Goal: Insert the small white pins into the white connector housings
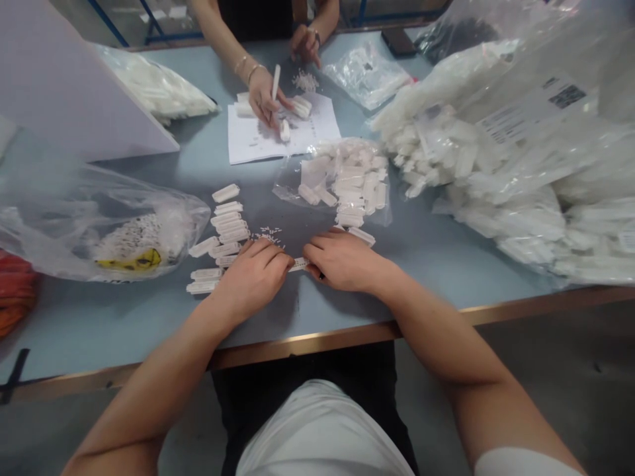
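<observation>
The left hand is pinching one end of a white plastic strip, and the right hand is pinching the other, fingers bending over it (I'm seeing only its short middle). The strip is sitting near the front edge of the blue-grey tabletop. Taking it as the clock's centre, twelve pointing away from the person, oblong white plastic pieces are lying in a column at ten o'clock. Small white pins are lying scattered between ten and eleven, just beyond the left hand. At one o'clock, an open clear bag is holding more pieces; at two, bulging bags are crowding together. At twelve, a co-worker's hand is holding a white pen-like stick above a paper sheet.
</observation>
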`<state>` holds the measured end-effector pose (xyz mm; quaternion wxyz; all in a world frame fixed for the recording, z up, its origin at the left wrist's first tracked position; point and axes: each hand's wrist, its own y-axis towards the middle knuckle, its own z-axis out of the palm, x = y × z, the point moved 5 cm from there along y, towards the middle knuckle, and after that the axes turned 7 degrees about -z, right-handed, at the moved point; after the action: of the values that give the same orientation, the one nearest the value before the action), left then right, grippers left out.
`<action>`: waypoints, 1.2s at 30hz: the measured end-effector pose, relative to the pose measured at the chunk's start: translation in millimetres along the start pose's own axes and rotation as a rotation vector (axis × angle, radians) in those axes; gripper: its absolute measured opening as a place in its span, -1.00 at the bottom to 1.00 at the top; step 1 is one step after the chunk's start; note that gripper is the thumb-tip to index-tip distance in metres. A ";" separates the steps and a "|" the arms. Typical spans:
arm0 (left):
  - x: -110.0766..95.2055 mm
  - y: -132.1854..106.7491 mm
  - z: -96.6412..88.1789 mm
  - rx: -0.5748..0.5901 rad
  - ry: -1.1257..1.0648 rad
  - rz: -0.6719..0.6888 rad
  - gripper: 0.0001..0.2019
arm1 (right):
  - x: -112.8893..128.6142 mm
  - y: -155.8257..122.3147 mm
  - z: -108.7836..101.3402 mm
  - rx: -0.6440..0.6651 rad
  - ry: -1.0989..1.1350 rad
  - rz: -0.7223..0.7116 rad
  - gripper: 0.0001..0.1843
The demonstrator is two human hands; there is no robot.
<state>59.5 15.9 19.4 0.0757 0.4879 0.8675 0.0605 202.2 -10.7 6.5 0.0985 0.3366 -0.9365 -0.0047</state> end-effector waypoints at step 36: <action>5.5 -6.1 -11.4 0.042 0.095 0.082 -0.79 | 1.9 1.1 0.0 0.010 0.014 0.005 -0.82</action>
<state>49.5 17.1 29.1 0.0215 0.5212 0.8504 0.0685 200.0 -11.0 6.9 0.1034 0.3347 -0.9366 0.0027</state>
